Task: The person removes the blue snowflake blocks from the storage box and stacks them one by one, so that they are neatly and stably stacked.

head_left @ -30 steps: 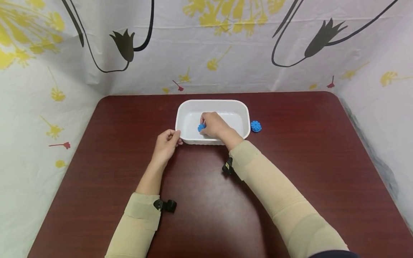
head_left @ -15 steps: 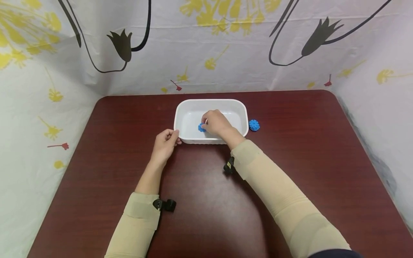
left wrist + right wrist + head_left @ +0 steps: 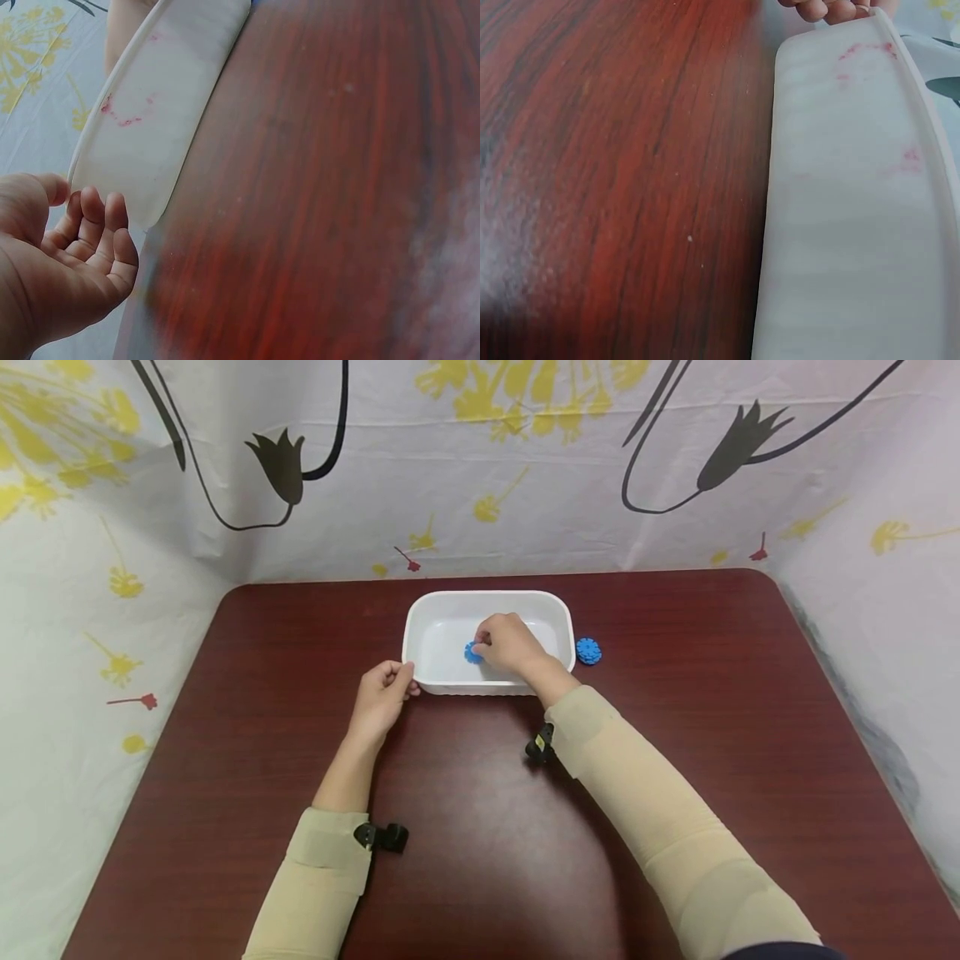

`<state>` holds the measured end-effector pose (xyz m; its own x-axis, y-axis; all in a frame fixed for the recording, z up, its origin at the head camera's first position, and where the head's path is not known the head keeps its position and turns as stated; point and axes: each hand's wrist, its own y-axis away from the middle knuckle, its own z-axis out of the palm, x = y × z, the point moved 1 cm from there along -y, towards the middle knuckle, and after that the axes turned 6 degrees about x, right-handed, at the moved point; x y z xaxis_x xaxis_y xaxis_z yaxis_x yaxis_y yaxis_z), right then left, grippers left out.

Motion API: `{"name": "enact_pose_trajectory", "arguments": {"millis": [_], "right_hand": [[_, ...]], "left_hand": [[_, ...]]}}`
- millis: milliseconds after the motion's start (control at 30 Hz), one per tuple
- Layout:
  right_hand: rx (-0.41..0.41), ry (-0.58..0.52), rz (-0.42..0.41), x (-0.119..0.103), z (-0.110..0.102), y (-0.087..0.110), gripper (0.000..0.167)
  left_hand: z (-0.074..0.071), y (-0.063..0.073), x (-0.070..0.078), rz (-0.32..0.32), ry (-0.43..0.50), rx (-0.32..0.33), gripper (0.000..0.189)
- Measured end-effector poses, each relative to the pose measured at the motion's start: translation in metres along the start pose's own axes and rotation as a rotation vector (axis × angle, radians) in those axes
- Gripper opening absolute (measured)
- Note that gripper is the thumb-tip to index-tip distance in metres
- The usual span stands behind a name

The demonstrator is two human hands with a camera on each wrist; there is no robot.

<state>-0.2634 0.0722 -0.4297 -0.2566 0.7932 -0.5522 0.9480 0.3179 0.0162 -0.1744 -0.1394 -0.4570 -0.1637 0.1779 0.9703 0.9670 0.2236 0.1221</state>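
A white plastic tub (image 3: 442,597) with rounded corners stands near the table's back edge. At its front left corner my left hand (image 3: 381,697) pinches the rim between thumb and forefinger; the left wrist view shows this hand (image 3: 71,262) with its other fingers loosely curled beside the outer wall (image 3: 150,112). Inside the tub, my right hand (image 3: 512,645) pinches a blue snowflake-shaped toy disc (image 3: 472,652), which is partly covered by the fingers. In the right wrist view the tub's wall (image 3: 840,202) hides the right hand.
More blue notched discs (image 3: 588,651), seemingly stacked, lie on the table just right of the tub. The dark red wooden table (image 3: 480,827) reaches back to a patterned cloth (image 3: 570,527). Faint red marks show on the tub's outer wall.
My right hand has shifted slightly right and back inside the tub, with the blue disc in its fingers. My left hand has stayed at the rim. The head view has shifted a little.
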Motion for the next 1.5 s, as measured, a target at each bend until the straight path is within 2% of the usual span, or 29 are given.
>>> {"name": "enact_pose_trajectory", "arguments": {"millis": [267,933,1500], "right_hand": [[0.021,-0.026,-0.011,0.004,-0.008,0.002,0.015],[0.048,-0.175,0.086,0.009,-0.034,0.011,0.016],[0.103,-0.214,0.105,0.021,-0.051,0.018,0.017]], "left_hand": [[0.000,0.000,0.000,-0.003,0.003,0.000,0.026],[0.000,0.001,0.000,0.002,0.021,-0.005,0.024],[0.001,0.001,0.000,0.003,0.007,0.000,0.025]]}}
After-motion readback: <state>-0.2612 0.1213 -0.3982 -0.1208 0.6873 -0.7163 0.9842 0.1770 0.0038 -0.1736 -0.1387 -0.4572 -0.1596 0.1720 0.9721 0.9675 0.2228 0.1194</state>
